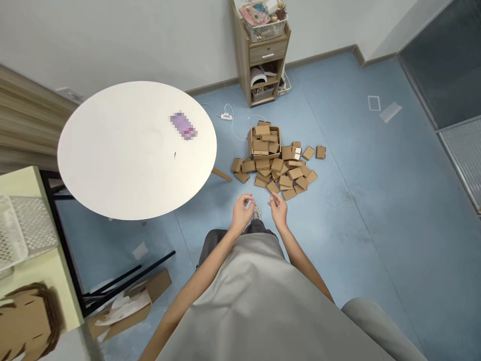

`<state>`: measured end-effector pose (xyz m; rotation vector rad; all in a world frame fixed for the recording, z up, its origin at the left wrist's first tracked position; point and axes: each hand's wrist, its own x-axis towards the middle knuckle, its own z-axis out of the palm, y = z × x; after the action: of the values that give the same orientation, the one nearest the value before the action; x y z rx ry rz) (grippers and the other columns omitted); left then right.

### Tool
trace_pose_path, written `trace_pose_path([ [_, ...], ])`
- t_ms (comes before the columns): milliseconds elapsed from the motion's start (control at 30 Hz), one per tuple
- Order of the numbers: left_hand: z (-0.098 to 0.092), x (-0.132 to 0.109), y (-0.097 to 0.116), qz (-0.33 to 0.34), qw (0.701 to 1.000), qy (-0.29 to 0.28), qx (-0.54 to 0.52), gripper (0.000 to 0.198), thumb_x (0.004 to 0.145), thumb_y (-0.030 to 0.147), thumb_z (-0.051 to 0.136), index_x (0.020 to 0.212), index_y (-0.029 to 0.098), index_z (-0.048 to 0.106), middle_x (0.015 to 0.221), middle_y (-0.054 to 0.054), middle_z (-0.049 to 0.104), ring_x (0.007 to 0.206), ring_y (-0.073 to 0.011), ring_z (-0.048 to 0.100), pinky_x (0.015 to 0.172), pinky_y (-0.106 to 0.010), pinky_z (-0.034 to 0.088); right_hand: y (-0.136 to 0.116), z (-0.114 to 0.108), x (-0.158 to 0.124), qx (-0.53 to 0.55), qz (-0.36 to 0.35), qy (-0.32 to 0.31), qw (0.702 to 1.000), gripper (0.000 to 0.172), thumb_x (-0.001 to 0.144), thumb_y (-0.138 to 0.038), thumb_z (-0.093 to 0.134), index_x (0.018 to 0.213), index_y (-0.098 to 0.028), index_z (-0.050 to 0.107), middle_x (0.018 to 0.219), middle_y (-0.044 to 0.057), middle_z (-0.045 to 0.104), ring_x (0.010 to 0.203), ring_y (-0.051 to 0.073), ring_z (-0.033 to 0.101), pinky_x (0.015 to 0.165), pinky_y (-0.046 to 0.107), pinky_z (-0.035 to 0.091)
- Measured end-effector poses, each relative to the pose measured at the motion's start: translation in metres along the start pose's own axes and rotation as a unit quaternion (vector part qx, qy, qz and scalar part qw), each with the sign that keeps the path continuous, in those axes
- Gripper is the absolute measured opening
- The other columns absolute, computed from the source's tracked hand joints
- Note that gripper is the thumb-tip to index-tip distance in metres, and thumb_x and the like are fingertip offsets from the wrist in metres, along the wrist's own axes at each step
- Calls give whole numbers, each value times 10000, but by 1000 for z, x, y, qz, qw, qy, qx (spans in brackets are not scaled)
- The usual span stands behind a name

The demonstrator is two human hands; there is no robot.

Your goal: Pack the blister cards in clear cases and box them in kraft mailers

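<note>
My left hand (pixel 242 213) hovers in front of my body, its fingers loosely bent with a gap to the thumb. Beside it, my right hand (pixel 278 209) is held the same way, fingers half curled. I see nothing in either hand. Beyond them on the blue floor lies a heap of small brown cardboard boxes (pixel 263 164). A larger open carton (pixel 250 143) at the back of the heap is filled with more of these boxes. In the picture, my right fingertips overlap the near edge of the heap; contact cannot be made out.
A white round table (pixel 124 165) stands at left, bearing a blurred purple item (pixel 183 125). Behind the heap is a wooden cabinet (pixel 268 52) with a white cable (pixel 233 125) nearby. At lower left are a shelf with flattened cardboard (pixel 28 321) and an open carton (pixel 158 286).
</note>
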<state>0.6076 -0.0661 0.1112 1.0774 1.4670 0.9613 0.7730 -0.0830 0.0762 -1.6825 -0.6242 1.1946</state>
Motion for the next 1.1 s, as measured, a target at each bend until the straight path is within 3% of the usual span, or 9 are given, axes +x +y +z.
trace_pose_path([
  [133,-30,6,-7,-17,998,53,-28,64,901,224,696,965,226,687,1270,-132,727,1289,-284,726,1198,-525,557,-3,36,-9,-17,-6,-59,998,621,868,-671,743,1246,-179,758,1390,208,777,1300,351,754,1017,542,693],
  [267,-77,5,-15,-22,993,98,-58,81,900,248,696,976,229,679,1289,-132,739,1260,-279,738,1199,-533,556,-12,85,-27,-36,-18,-113,993,578,870,-677,753,1189,-195,771,1338,184,795,1266,335,761,974,514,715],
  [467,-182,-16,-29,-1,980,159,-123,89,917,272,690,993,229,667,1317,-142,735,1296,-271,730,1226,-522,537,-20,186,-85,-77,-58,-190,977,528,882,-654,742,1161,-206,768,1300,172,806,1232,331,778,979,503,709],
  [633,-282,-42,-45,11,969,204,-138,71,944,265,690,998,229,659,1300,-137,747,1326,-267,716,1217,-498,543,-13,283,-148,-104,-107,-254,956,493,919,-610,702,1195,-206,765,1313,176,805,1195,330,791,989,489,693],
  [767,-351,-64,-55,22,953,258,-155,54,966,263,667,1002,232,641,1297,-133,760,1316,-261,723,1208,-487,542,-7,345,-193,-109,-134,-312,934,446,931,-572,706,1176,-206,772,1300,177,811,1179,337,796,1016,511,674],
  [933,-413,-88,-69,13,922,337,-191,84,989,303,657,972,240,604,1285,-149,779,1306,-279,732,1174,-488,560,-9,398,-227,-166,-165,-368,900,405,938,-552,701,1146,-216,792,1250,165,828,1198,335,784,1025,501,660],
  [1100,-464,-91,-84,-12,911,376,-171,125,1014,343,649,979,240,586,1336,-158,764,1314,-275,726,1153,-461,566,-7,455,-240,-197,-169,-413,873,377,945,-544,700,1128,-230,801,1249,140,832,1195,318,782,978,457,670],
])
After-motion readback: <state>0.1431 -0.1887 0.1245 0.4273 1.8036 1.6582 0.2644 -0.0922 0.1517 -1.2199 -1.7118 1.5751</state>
